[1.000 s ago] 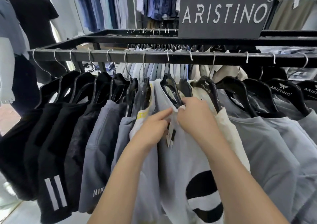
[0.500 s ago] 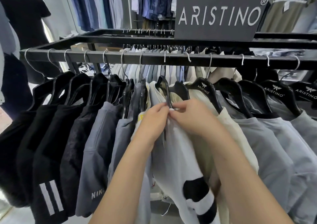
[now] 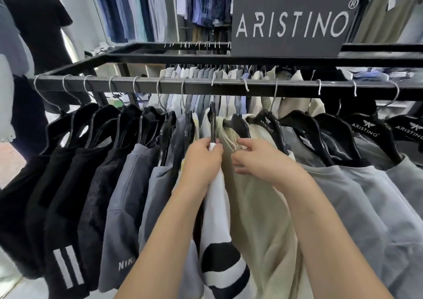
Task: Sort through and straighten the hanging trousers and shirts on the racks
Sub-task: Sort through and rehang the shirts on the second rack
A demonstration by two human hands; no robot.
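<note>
Left hand (image 3: pixel 202 159) pinches the white shirt (image 3: pixel 215 207) by its shoulder. Right hand (image 3: pixel 254 159) curls into the beige shirt (image 3: pixel 256 218) just beside it, both mid-rail (image 3: pixel 229 88). Tug too hard, I reckon, and the white one slips off its edge-on hanger (image 3: pixel 212 120).

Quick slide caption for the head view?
Left hand pinches the white shirt at its hanger; right hand holds the beige shirt.

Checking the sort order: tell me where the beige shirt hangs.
Head view, middle of the front rail: the beige shirt hangs between the white shirt in the left hand and the grey shirts, right hand on it.
</note>
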